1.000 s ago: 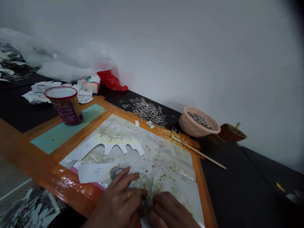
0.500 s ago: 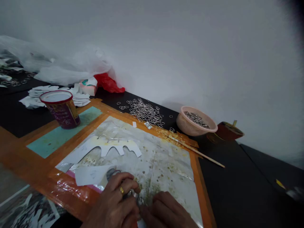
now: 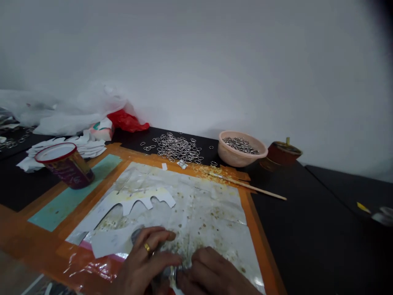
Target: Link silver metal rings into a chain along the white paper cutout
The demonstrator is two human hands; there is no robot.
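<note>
Close to the bottom edge, both hands meet over a small shiny metal ring (image 3: 173, 275), mostly covered by the fingers. My left hand (image 3: 150, 260), with a gold band on one finger, is bent around the ring, its thumb pressing near it. The fingers of my right hand (image 3: 211, 270) are curled together and pinch at the ring's right side. A bit of something white shows under the fingertips. Left of my hands, a plain white paper piece (image 3: 112, 241) lies partly under the left fingers. Farther back lies a white cut-out with curved notches (image 3: 132, 199), yellowish along its upper edge.
A stained sheet (image 3: 211, 205) is taped down with orange tape. Behind it lie a pile of metal rings (image 3: 178, 147), a pink bowl of rings (image 3: 236, 157), a brush (image 3: 251, 187) and a dark red tin (image 3: 282, 153). A purple tub (image 3: 69, 170) stands left, near stacked white papers (image 3: 82, 146).
The view has tilted, so the left side of the table appears lower. My left thumb has stretched across toward the right fingers, over the ring. Both hands stay close together.
</note>
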